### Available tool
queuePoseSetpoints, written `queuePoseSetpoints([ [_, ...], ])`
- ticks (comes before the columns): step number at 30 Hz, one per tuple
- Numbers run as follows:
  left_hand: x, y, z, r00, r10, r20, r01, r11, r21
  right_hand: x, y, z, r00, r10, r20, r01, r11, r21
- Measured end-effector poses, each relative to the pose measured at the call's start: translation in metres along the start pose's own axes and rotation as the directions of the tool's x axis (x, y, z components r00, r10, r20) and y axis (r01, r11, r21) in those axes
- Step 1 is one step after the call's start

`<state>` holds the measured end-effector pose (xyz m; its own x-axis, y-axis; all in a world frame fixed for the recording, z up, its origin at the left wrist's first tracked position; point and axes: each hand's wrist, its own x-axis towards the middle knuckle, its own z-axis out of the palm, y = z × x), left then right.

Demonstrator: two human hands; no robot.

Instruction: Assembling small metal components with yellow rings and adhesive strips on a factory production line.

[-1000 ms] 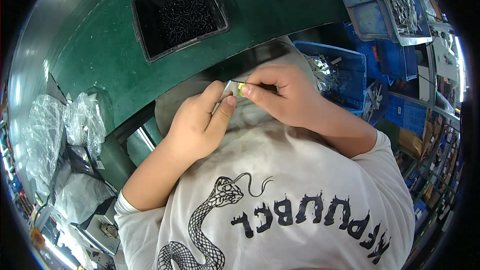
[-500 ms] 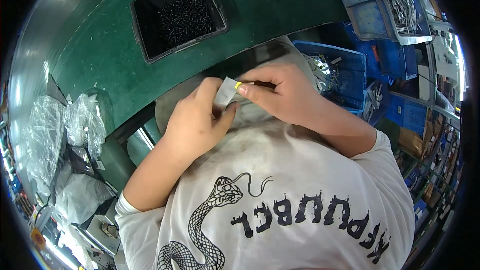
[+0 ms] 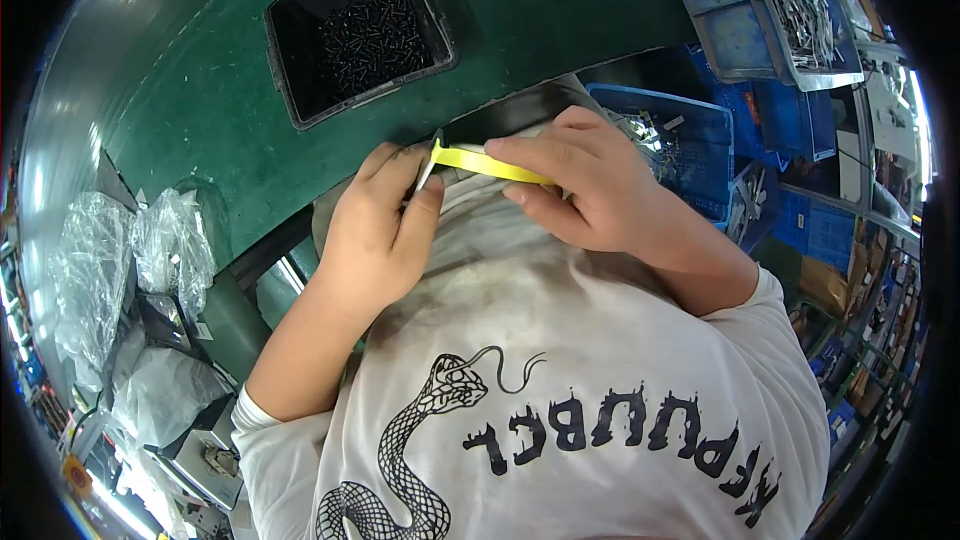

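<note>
My left hand point(image 3: 385, 225) pinches a small flat whitish-grey piece point(image 3: 427, 170), turned edge-on, between thumb and fingers. From its upper end a bright yellow strip point(image 3: 490, 163) runs to the right, slightly curved. My right hand point(image 3: 590, 175) grips the strip's other end, with the forefinger laid over it and the thumb below. Both hands hover in front of my shirt, just off the table edge. The fingers hide most of the flat piece, so I cannot tell its exact kind.
On the green table point(image 3: 220, 80) stands a black bin point(image 3: 290, 90) holding many small dark screw-like parts. At right are a blue crate point(image 3: 690, 105) with scraps and a blue bin point(image 3: 740, 30) of thin metal strips. Clear plastic bags point(image 3: 95, 260) lie at left.
The flat piece has turned from face-on to edge-on. My right hand has moved right, away from my left, and a long stretch of yellow strip now shows between them.
</note>
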<state>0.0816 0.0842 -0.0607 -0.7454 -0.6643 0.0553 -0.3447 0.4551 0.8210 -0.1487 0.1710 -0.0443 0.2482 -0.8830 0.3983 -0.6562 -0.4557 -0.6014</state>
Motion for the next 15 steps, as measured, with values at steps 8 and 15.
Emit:
queuePoseSetpoints([
  [8, -0.005, 0.004, 0.011, 0.946, -0.324, 0.023, 0.310, 0.877, -0.367, -0.002, 0.001, -0.005, 0.990, -0.106, 0.092, 0.124, 0.969, -0.216],
  [15, -0.003, 0.005, 0.011, 0.937, -0.348, 0.036, 0.318, 0.803, -0.503, -0.002, 0.000, -0.005, 0.991, -0.057, 0.120, 0.094, 0.939, -0.331],
])
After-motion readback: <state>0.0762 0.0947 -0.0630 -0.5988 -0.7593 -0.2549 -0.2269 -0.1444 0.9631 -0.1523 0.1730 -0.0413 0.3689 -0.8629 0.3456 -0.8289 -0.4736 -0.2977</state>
